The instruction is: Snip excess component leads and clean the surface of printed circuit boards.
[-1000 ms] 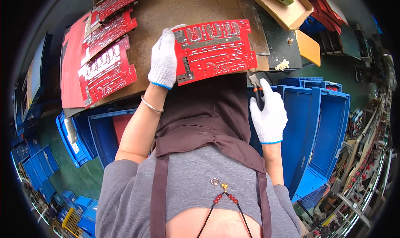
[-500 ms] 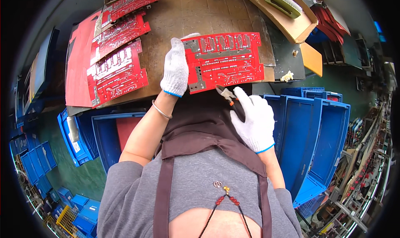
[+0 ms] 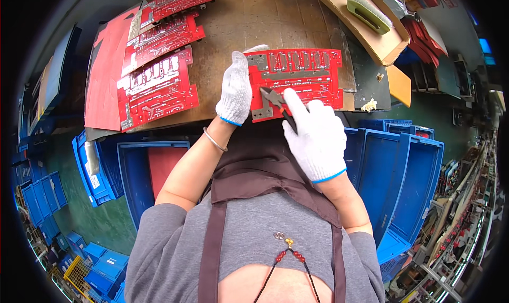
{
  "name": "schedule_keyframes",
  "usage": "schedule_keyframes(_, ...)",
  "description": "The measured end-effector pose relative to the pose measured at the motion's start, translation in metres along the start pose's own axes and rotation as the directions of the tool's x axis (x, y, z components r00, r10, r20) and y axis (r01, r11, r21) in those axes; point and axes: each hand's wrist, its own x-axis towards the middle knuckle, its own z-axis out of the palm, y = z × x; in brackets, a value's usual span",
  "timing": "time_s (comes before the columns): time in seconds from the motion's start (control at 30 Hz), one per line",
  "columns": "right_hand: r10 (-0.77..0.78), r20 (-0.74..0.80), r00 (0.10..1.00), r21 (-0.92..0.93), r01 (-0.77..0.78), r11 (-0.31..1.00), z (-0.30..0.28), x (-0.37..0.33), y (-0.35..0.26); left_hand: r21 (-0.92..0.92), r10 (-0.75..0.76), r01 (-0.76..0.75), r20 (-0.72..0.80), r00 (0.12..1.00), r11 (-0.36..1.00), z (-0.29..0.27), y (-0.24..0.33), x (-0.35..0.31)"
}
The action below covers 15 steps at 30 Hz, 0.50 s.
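My left hand [image 3: 236, 88], in a white knitted glove, grips a red circuit board [image 3: 307, 84] by its left edge, near the table's front edge. The board's soldered side faces up, with silvery traces and rows of solder joints. My right hand [image 3: 316, 136], also gloved, is closed around a pair of cutting pliers [image 3: 276, 98]. The pliers' metal jaws lie over the lower left part of the board; whether they touch it I cannot tell. Further red circuit boards [image 3: 157, 88] lie overlapped in a column at the left of the table.
A brown work table [image 3: 254, 22] spans the far side. At the far right a cardboard tray [image 3: 387, 49] holds a green-backed brush [image 3: 368, 16]. Blue plastic crates [image 3: 408, 181] stand at my right and another blue crate [image 3: 132, 170] at my left. Yellowish scraps [image 3: 369, 105] lie right of the board.
My right hand has brought the pliers up and left, from below the board's lower edge to over its lower left part. The board appears slightly right and lower in the picture.
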Motion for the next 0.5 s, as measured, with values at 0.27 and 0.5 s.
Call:
schedule_keyframes(0.27,-0.076,0.018,0.997,-0.038,0.076,0.996,0.002,0.004,0.001,-0.090,0.000,-0.007,-0.073,0.997,0.996,0.004,-0.002,-0.001)
schedule_keyframes(0.5,-0.081,0.066,0.995,-0.001,0.081,0.997,-0.002,0.010,0.003,-0.133,-0.056,0.053,-0.014,0.998,0.990,0.003,0.002,0.001)
